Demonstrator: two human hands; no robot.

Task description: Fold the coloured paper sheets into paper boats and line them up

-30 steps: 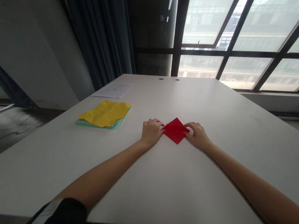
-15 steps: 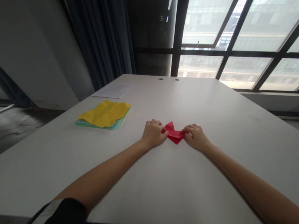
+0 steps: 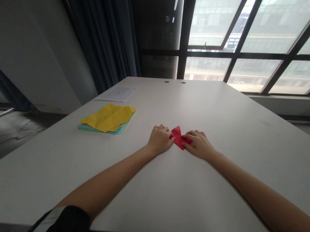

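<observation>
A small folded piece of red paper (image 3: 179,138) lies on the white table between my hands, one pointed flap sticking up at its far side. My left hand (image 3: 161,138) pinches its left end between thumb and curled fingers. From the right, my right hand (image 3: 198,143) reaches over the paper, its thumb and fingertips closed on the right part near the middle. The fingers hide both ends of the paper.
To the left lies a stack of coloured sheets, a creased yellow sheet (image 3: 110,117) on top of blue-green ones (image 3: 120,129). Behind it a printed white sheet (image 3: 117,93) rests near the left edge of the white table (image 3: 183,199). Windows and a dark blue curtain (image 3: 99,21) stand beyond.
My right hand has slid left over the red paper, from its right tip toward the middle. My left hand stays at the left end, almost unmoved.
</observation>
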